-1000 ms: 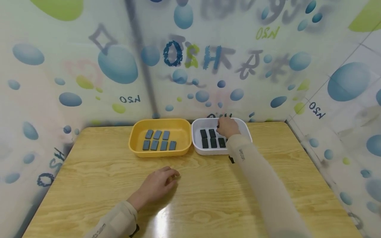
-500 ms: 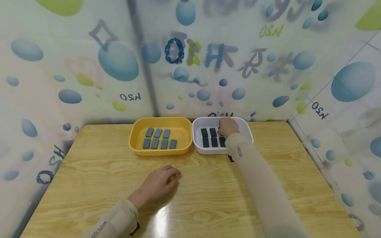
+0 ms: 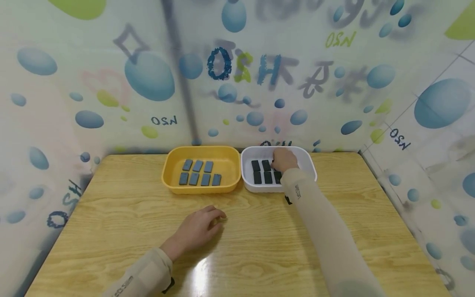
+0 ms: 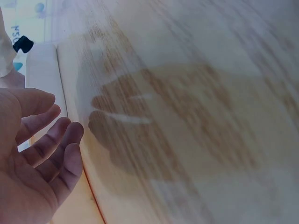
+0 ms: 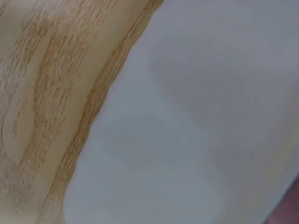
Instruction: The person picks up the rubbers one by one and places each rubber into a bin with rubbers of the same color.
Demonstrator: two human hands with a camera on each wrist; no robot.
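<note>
My right hand reaches down into the white tray, fingers curled downward. A dark edge of a black rectangular tile shows at its fingertips, which seem to pinch it; the rest is hidden behind the hand. Beside it lie several black tiles in two rows. In the right wrist view the tray's pale wall blocks the fingers, and only a sliver of the hand shows. My left hand rests by the table, holding nothing; the left wrist view shows its fingers loosely bent.
A yellow tray stands against the white tray's left side, with several grey-blue tiles in two rows. Both trays are at the back edge of the wooden table, before a patterned wall.
The head view has shifted slightly. My right hand has dipped a little at the same spot in the white tray. The left hand and the visible tiles keep their places.
</note>
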